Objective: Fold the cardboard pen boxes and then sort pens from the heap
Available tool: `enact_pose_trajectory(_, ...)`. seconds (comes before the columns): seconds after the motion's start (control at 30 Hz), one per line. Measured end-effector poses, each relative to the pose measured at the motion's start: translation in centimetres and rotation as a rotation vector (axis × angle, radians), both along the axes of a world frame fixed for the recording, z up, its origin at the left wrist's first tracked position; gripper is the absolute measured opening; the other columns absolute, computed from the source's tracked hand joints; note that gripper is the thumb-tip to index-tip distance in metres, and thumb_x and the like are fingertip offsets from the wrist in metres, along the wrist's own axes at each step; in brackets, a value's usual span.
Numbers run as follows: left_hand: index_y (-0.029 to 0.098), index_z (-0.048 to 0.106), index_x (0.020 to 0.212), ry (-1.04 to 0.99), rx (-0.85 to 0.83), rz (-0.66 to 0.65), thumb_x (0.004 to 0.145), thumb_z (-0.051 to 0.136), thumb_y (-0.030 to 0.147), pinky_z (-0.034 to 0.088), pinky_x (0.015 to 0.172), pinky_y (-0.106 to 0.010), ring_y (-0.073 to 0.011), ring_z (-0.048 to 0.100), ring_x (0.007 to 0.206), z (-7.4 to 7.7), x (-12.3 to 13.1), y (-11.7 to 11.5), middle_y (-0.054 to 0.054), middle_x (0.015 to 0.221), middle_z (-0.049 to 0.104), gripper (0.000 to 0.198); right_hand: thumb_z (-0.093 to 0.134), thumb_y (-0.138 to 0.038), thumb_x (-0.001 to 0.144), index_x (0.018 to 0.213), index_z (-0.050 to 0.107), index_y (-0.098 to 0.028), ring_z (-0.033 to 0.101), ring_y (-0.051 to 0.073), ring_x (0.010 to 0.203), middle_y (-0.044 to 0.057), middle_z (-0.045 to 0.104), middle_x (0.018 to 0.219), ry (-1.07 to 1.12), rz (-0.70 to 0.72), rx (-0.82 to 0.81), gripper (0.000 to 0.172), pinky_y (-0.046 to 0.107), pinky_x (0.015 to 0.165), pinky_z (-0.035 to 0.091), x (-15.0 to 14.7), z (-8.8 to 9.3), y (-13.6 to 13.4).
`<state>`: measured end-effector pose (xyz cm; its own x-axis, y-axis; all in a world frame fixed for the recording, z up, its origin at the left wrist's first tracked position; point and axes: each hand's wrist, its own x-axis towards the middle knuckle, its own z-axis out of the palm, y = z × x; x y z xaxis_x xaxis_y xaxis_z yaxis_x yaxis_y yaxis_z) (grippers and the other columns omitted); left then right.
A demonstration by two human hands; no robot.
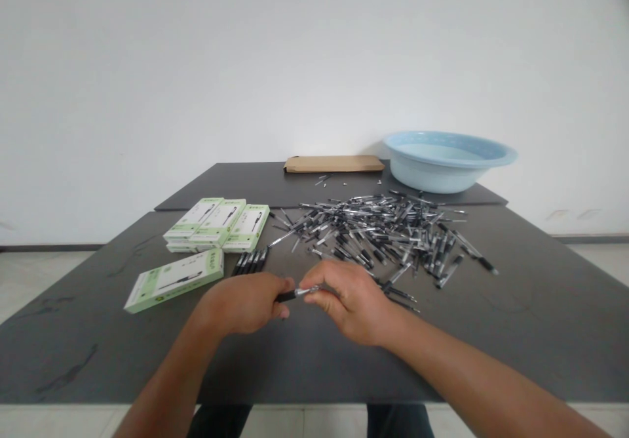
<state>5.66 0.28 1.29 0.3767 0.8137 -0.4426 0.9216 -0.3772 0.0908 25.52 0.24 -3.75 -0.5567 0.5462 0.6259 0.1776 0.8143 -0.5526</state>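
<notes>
My left hand (250, 301) pinches the black end of a pen (293, 294) held nearly level over the near part of the dark table. The fingertips of my right hand (346, 299) close on the pen's clear, silvery end. Just behind my left hand, several black pens (249, 262) lie side by side in a row. A large loose pile of pens and pen parts (388, 225) spreads out behind and to the right of my right hand.
One green and white pen box (177, 279) lies left of my left hand, with several stacked boxes (216, 223) behind it. Farther back on the dark table (515, 320) are a flat brown cardboard piece (334, 164), small loose parts and a light blue basin (442, 169).
</notes>
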Motion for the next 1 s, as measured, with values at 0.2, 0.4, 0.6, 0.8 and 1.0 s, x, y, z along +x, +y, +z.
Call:
enact_pose_trajectory(0.2, 0.024, 0.062, 0.114, -0.075, -0.01, -0.024, 0.084, 0.053, 0.028, 0.048, 0.081, -0.035, -0.0275, 0.064, 0.098, -0.6, -0.5, -0.2, -0.007, 0.108, 0.07, 0.032, 0.054, -0.02, 0.091, 0.096, 0.057, -0.019, 0.062, 0.014, 0.083, 0.004, 0.066, 0.088, 0.008, 0.021, -0.013, 0.007, 0.024, 0.075, 0.046, -0.2, 0.2, -0.3)
enact_pose_trajectory(0.4, 0.022, 0.066, 0.107, -0.109, -0.048, -0.039, 0.085, 0.048, 0.032, 0.049, 0.078, -0.036, -0.0282, 0.066, 0.093, -1.1, -1.2, 0.0, -0.008, 0.103, 0.071, 0.03, 0.054, -0.019, 0.089, 0.108, 0.054, -0.019, 0.063, 0.015, 0.094, 0.005, 0.066, 0.1, 0.015, 0.007, -0.069, 0.019, 0.025, 0.082, 0.048, -0.7, -0.4, -0.5)
enact_pose_trajectory(0.6, 0.021, 0.064, 0.113, -0.122, -0.095, -0.074, 0.085, 0.046, 0.036, 0.049, 0.076, -0.036, -0.0287, 0.066, 0.092, -1.6, -1.5, 0.7, -0.009, 0.105, 0.071, 0.036, 0.057, -0.024, 0.088, 0.123, 0.048, -0.019, 0.062, 0.017, 0.103, 0.008, 0.063, 0.115, -0.064, 0.02, -0.132, 0.037, 0.028, 0.089, 0.047, -0.7, -0.6, -0.2)
enact_pose_trajectory(0.8, 0.022, 0.067, 0.11, -0.113, -0.112, -0.027, 0.087, 0.044, 0.043, 0.048, 0.071, -0.035, -0.0293, 0.067, 0.087, -1.9, -1.4, 0.8, -0.008, 0.1, 0.073, 0.039, 0.058, -0.034, 0.088, 0.118, 0.051, -0.017, 0.062, 0.017, 0.102, 0.008, 0.063, 0.112, -0.024, 0.125, -0.206, 0.035, 0.027, 0.088, 0.047, -0.7, -0.6, 0.1)
enact_pose_trajectory(1.0, 0.023, 0.068, 0.102, -0.116, -0.102, -0.033, 0.083, 0.048, 0.034, 0.048, 0.07, -0.032, -0.0269, 0.068, 0.083, -1.7, -1.4, 0.9, -0.004, 0.094, 0.073, 0.03, 0.057, -0.033, 0.088, 0.103, 0.058, -0.018, 0.063, 0.014, 0.088, 0.005, 0.065, 0.096, 0.044, 0.074, -0.253, 0.021, 0.024, 0.079, 0.048, -0.7, -0.8, 0.2)
